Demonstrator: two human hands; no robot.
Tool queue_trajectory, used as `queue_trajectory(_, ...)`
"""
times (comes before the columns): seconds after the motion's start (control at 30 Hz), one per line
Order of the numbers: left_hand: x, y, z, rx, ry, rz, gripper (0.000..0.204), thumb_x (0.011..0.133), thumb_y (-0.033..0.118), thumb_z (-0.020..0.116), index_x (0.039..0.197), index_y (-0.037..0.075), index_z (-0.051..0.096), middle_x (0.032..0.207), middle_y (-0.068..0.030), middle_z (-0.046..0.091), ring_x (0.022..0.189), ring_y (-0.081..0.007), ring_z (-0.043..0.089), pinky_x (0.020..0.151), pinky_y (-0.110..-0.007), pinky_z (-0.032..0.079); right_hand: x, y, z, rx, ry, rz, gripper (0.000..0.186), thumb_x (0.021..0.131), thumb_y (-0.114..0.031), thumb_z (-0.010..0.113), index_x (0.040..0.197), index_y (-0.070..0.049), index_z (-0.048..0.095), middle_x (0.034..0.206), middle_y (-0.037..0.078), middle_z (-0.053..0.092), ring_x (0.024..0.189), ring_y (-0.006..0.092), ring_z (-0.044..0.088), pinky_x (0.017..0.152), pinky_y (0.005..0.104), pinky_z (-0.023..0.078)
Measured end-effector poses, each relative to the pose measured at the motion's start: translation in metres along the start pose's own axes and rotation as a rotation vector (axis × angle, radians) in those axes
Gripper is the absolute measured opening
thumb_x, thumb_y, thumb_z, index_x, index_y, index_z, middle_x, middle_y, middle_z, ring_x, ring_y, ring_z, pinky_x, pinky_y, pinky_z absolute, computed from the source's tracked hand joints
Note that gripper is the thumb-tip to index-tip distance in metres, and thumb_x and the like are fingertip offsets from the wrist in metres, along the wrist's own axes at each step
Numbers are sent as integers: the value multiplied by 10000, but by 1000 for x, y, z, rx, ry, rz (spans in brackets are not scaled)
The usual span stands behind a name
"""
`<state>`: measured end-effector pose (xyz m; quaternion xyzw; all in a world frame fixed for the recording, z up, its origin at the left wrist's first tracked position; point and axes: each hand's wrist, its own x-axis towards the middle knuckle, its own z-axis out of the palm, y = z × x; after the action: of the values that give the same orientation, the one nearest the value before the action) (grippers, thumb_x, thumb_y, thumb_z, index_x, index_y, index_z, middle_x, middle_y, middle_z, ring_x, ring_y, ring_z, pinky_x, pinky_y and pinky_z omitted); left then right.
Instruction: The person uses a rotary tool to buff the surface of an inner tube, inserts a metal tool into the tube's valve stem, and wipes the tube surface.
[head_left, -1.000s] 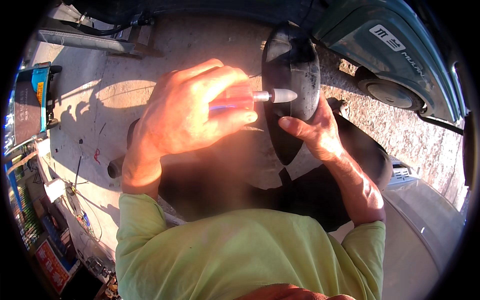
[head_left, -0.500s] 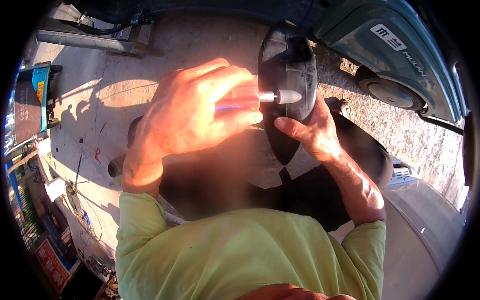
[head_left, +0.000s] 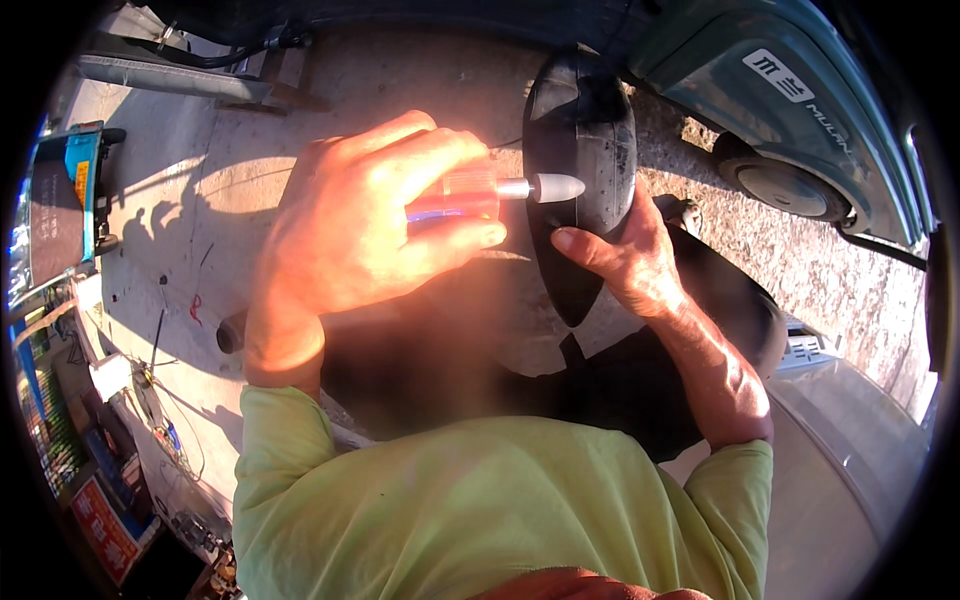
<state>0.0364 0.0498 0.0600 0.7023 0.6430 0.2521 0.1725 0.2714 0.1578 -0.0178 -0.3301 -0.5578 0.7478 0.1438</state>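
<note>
My left hand (head_left: 345, 220) is wrapped round a handheld rotary grinder (head_left: 465, 195) with a reddish, see-through front. From its metal shaft sticks a pale cone-shaped grinding bit (head_left: 558, 188), pointing right, its tip over a black rubber inner tube (head_left: 600, 130). Whether the bit touches the rubber I cannot tell. The tube stands lengthwise away from me, with a greyish, scuffed patch on its upper face. Gripping its near right side is my right hand (head_left: 635, 262), thumb on top and the other fingers mostly hidden behind the rubber.
A dark green vehicle (head_left: 850, 95) with a small wheel (head_left: 785, 188) stands at the far right. Nearer on that side is a grey smooth-topped box (head_left: 840, 440). Blue equipment (head_left: 85, 190), cables and a red sign (head_left: 105, 530) line the left. A metal bar (head_left: 175, 80) lies far left.
My left hand has drawn the grinder a little to the left, and the bit has shifted from the tube's right part toward its middle. My right hand keeps its grip.
</note>
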Motion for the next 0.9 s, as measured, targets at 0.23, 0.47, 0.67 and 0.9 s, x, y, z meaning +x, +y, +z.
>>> queue_trajectory(0.23, 1, 1, 3, 45, -12, -7, 466, 749, 253, 860, 1103, 7, 685, 928, -132, 676, 802, -326, 692, 709, -377, 560, 3, 13, -2, 21, 2, -7, 756, 817, -221, 866, 1406, -27, 433, 1296, 107, 610, 1207, 197, 579, 1066, 381, 465)
queue_trajectory(0.47, 4, 3, 6, 51, -42, -14, 451, 745, 239, 860, 1094, 13, 686, 928, -125, 679, 798, -328, 694, 700, -381, 563, 2, 10, -1, 26, -15, -16, 699, 825, -149, 809, 1409, -15, 449, 1286, 114, 600, 1210, 205, 564, 1054, 394, 458)
queue_trajectory(0.67, 5, 2, 7, 51, -39, -19, 442, 746, 239, 860, 1087, 18, 686, 929, -122, 680, 799, -335, 694, 697, -383, 563, 1, 6, 0, 25, -28, -22, 687, 827, -150, 811, 1401, -18, 458, 1283, 107, 604, 1205, 199, 567, 1053, 391, 458)
queue_trajectory(0.9, 6, 3, 10, 30, -37, -8, 441, 748, 246, 859, 1080, 13, 684, 917, -127, 676, 797, -337, 686, 694, -385, 560, 1, 10, -1, 44, -36, -43, 682, 825, -185, 852, 1367, -28, 470, 1255, 100, 628, 1180, 190, 586, 1049, 379, 465)
